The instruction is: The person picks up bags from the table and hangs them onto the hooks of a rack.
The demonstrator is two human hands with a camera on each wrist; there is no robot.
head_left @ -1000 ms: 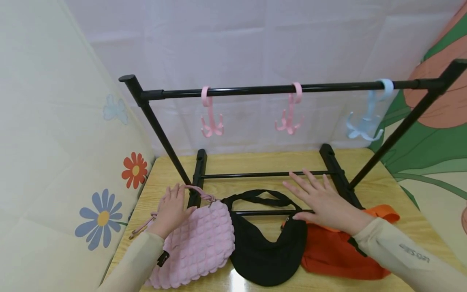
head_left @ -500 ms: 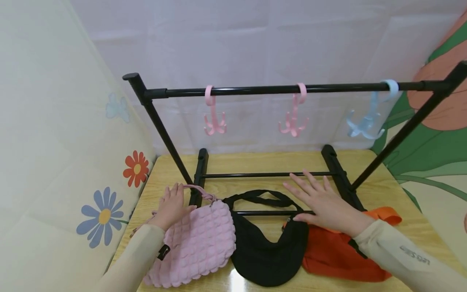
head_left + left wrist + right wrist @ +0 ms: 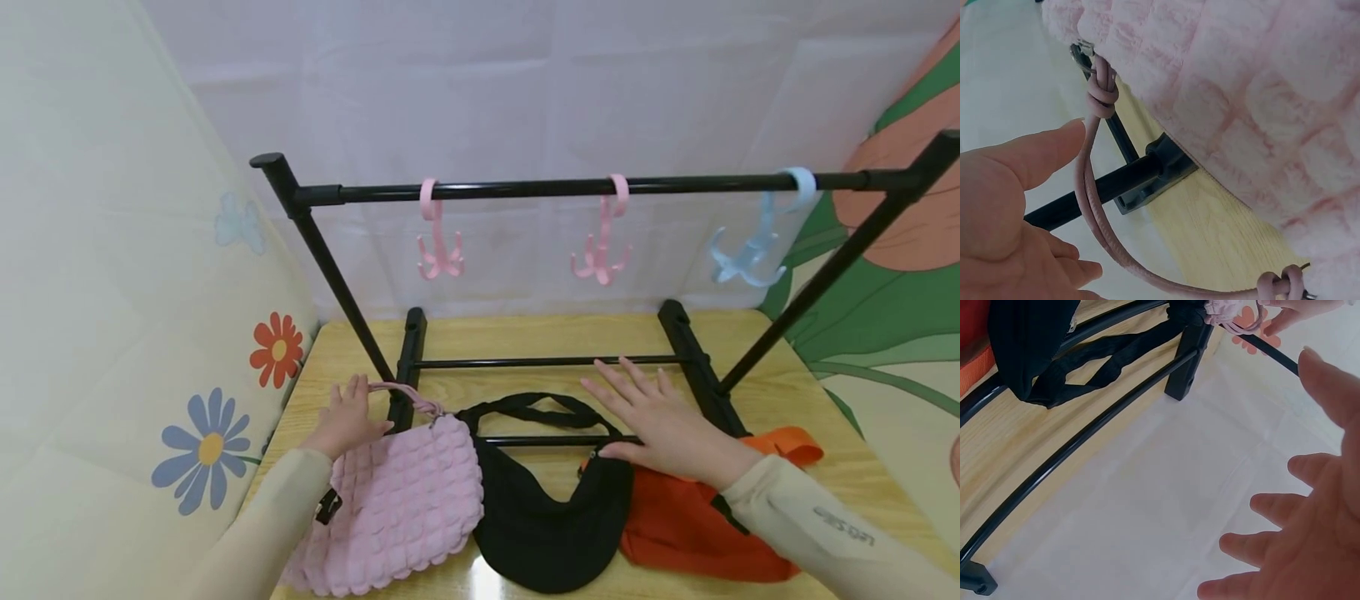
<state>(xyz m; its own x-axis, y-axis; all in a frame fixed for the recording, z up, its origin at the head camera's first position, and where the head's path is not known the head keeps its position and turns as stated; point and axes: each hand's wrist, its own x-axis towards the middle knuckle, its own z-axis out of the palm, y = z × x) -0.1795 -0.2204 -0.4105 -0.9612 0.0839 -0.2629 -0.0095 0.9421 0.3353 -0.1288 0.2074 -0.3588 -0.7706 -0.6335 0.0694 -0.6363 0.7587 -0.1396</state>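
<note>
My left hand (image 3: 347,423) is over the upper left of a pink quilted handbag (image 3: 412,504), close to its thin strap (image 3: 1100,234). In the left wrist view the thumb tip lies right at the strap, and I cannot tell if they touch; the fingers are spread and grip nothing. My right hand (image 3: 667,429), fingers spread, hovers between a black shoulder bag (image 3: 551,533) and a red-orange bag (image 3: 697,525). It holds nothing. The forearm hides part of the red-orange bag. The bags lie side by side on the wooden table.
A black rack (image 3: 517,190) stands behind the bags. From its top bar hang two pink hooks, one at left (image 3: 440,250) and one mid-bar (image 3: 600,250), plus a light blue hook (image 3: 750,250) at right. Low crossbars (image 3: 555,362) join its feet.
My left hand has shifted slightly left and stays by the pink handbag's strap. The right hand has barely moved. The bags and hooks stay in place; the view shifts a little.
</note>
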